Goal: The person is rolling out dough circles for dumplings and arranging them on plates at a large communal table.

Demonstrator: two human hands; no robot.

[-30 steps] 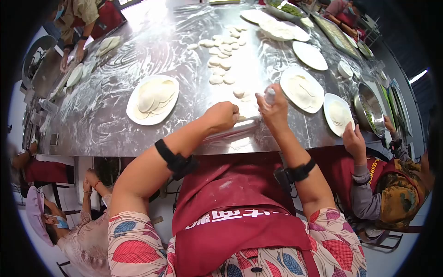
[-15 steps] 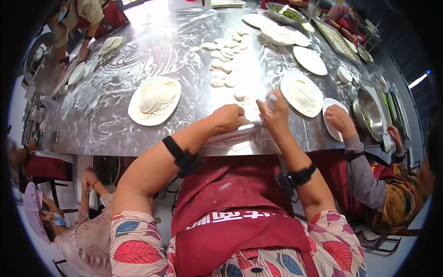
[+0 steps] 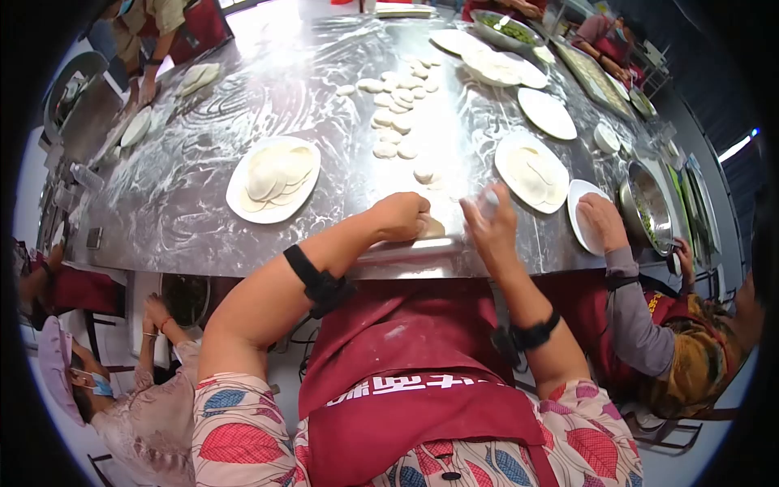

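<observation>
On the floured metal table (image 3: pixel 341 174), my left hand (image 3: pixel 399 217) has its fingers bunched at a small piece of dough (image 3: pixel 432 230) near the front edge. Right of it, my right hand (image 3: pixel 492 231) is curled round a pale rod-like tool (image 3: pixel 488 203), mostly hidden and blurred. Just beyond my hands lie small floured dough rounds (image 3: pixel 423 174), with several more in a cluster (image 3: pixel 389 118) farther back. A white plate (image 3: pixel 236 201) with flat dough wrappers stands at the left, and another plate of wrappers (image 3: pixel 507 183) at the right.
At the right, a co-worker's hand (image 3: pixel 602 221) rests over a white plate (image 3: pixel 578 195), beside a metal bowl (image 3: pixel 629 195) of green filling. Farther back are an oval plate (image 3: pixel 548 114) and a tray (image 3: pixel 596 77). Another person (image 3: pixel 150 406) sits at the lower left.
My right hand has moved slightly towards me with the rod-like tool, and the dough by my left fingers shows more. The co-worker's hand at the right has lowered a little over the plate.
</observation>
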